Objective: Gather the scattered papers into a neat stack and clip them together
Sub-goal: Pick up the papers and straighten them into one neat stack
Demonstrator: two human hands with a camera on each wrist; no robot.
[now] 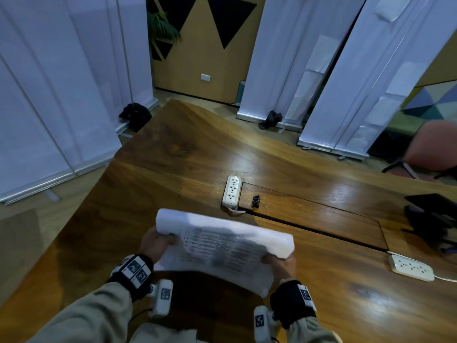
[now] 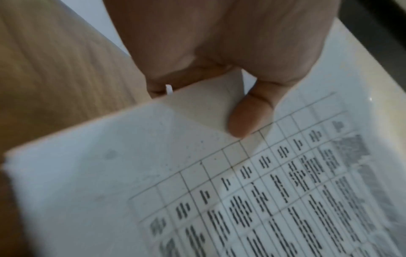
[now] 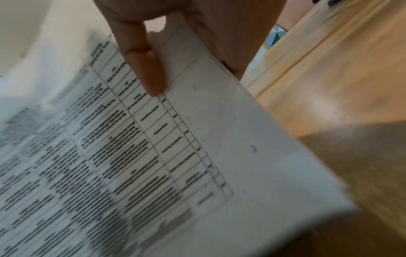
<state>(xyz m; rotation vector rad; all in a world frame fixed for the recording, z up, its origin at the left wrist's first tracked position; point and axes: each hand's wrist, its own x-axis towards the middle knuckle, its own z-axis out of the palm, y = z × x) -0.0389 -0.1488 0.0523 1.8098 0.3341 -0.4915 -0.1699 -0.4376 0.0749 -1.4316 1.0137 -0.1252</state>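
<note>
A stack of white papers (image 1: 222,246) with a printed table is held above the wooden table (image 1: 173,169), blurred by motion. My left hand (image 1: 158,243) grips its left edge, thumb on top (image 2: 246,120) of the sheet (image 2: 110,173). My right hand (image 1: 279,264) grips the right edge, thumb (image 3: 147,69) pressed on the printed page (image 3: 197,139). Both sets of fingers are hidden under the paper. Black binder clips (image 1: 257,201) lie on the table beyond the stack, right of a white power strip (image 1: 232,191).
A second power strip (image 1: 411,267) lies at the right near a black object (image 1: 432,219). A dark slot (image 1: 309,226) runs across the tabletop. White roll-up banners (image 1: 49,95) and a pink chair (image 1: 432,144) stand past the table's edges.
</note>
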